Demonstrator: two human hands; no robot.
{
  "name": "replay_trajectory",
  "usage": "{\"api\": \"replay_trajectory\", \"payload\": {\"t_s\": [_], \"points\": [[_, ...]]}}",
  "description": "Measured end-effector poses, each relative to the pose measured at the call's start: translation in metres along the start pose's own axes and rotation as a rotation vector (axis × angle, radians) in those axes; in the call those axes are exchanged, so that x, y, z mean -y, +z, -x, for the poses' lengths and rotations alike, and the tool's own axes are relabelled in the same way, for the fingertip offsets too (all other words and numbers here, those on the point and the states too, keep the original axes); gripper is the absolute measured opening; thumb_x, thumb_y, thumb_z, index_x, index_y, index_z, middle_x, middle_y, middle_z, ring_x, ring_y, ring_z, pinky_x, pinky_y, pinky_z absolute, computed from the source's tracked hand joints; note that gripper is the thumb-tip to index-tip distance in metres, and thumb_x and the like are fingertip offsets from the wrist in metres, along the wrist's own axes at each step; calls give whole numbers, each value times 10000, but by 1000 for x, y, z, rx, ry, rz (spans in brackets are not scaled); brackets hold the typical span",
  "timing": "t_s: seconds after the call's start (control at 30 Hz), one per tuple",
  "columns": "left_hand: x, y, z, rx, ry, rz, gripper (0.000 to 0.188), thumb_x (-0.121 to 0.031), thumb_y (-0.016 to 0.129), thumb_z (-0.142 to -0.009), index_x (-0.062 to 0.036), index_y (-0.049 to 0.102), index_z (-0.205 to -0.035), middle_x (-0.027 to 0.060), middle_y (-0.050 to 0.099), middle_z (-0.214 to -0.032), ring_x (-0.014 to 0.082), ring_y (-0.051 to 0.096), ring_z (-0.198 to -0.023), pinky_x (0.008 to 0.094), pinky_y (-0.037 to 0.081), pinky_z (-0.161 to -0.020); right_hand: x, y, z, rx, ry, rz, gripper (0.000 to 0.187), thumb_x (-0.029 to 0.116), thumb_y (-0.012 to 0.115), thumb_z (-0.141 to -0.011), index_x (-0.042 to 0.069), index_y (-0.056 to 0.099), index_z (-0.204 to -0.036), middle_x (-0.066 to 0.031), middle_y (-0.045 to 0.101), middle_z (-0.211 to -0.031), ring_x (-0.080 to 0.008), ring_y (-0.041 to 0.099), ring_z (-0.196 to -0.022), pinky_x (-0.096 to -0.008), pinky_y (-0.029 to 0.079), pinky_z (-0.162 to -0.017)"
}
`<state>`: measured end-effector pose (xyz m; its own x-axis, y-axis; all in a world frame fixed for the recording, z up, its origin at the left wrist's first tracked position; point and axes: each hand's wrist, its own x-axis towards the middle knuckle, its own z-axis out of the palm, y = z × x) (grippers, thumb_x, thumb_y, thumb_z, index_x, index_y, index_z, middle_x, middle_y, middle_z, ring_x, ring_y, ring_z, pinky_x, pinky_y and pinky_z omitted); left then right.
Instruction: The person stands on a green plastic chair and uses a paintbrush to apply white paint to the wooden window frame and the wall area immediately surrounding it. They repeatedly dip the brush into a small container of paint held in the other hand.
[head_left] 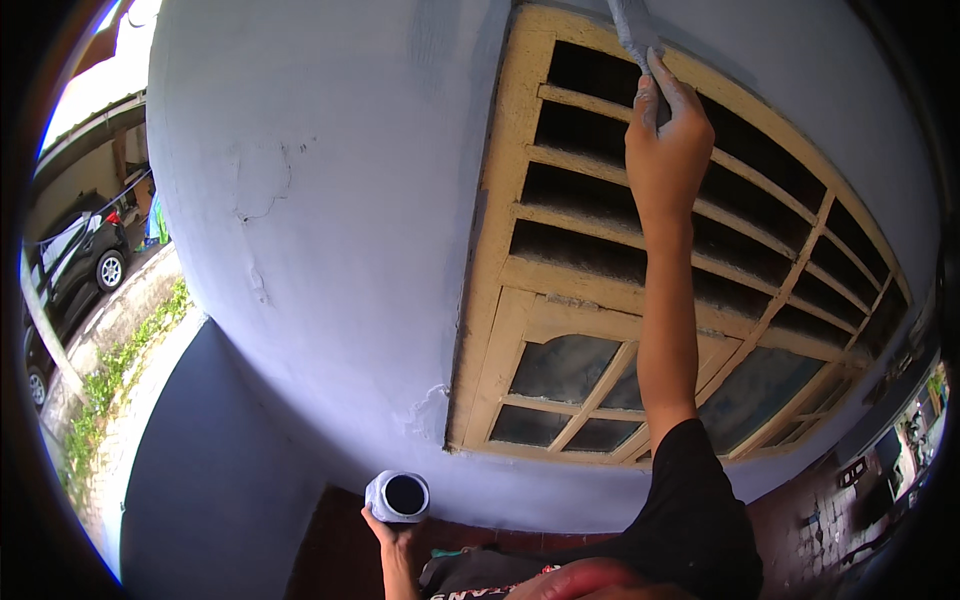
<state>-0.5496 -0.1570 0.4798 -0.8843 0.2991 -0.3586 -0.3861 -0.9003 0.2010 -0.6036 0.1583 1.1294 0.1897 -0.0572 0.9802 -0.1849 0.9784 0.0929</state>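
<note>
My right hand (672, 145) is raised high in front of the wooden window frame (500, 290). Its fingers close round a paint-smeared paintbrush (628, 25), held against or close to the wall just above the frame's top rail; the brush's far end runs out of the picture. Grey-blue paint marks the fingers. Low down, my left hand (390, 528) grips a paint-streaked, pale plastic container (377, 494) from beneath. Its round mouth faces up and looks dark inside, so the contents cannot be made out.
The pale blue-grey wall (330, 150) has cracks and flaking patches left of the window. Dark slatted vents and glass panes fill the frame. A darker low wall (200, 450) stands at the lower left. Beyond it are a plant strip (115, 385) and a black car (85, 250).
</note>
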Motion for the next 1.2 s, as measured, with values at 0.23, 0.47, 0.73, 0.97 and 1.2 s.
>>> {"api": "replay_trajectory", "payload": {"t_s": [0.23,0.47,0.73,0.97,1.2], "points": [[7,12,4,-93,44,-53,775,-675,422,-860,-145,574,-1404,121,589,-1403,354,571,-1247,598,477,-1018,30,64,-8,267,17,-65,293,112,617,-1003,4,707,-1260,-231,725,-1058,-367,725,-955,-421,556,-873],[4,-20,-8,-71,9,-67,761,-672,419,-865,-162,576,-1406,118,585,-1408,360,571,-1236,604,479,-1005,54,46,-4,291,177,-318,329,198,586,-1056,13,686,-1309,-132,701,-864,-213,660,-767,-344,529,-756],[0,-8,-6,-81,-15,-119,763,-672,405,-877,-163,569,-1422,114,575,-1430,359,558,-1276,622,460,-1027,6,37,-5,308,193,-168,340,239,596,-1059,43,694,-1320,-90,666,-746,-117,483,-601,-311,464,-600],[-7,-15,-12,-56,6,-144,753,-665,406,-876,-161,574,-1410,107,575,-1430,346,560,-1278,607,471,-1018,16,51,5,219,49,-179,313,189,636,-1017,48,712,-1287,-217,752,-945,-292,728,-787,-369,563,-771],[-4,12,6,-65,32,-191,744,-657,405,-880,-158,578,-1404,101,593,-1400,335,570,-1265,598,479,-1013,20,45,-6,143,42,-33,288,139,636,-994,17,728,-1239,-233,750,-990,-350,746,-914,-394,587,-828]]}}
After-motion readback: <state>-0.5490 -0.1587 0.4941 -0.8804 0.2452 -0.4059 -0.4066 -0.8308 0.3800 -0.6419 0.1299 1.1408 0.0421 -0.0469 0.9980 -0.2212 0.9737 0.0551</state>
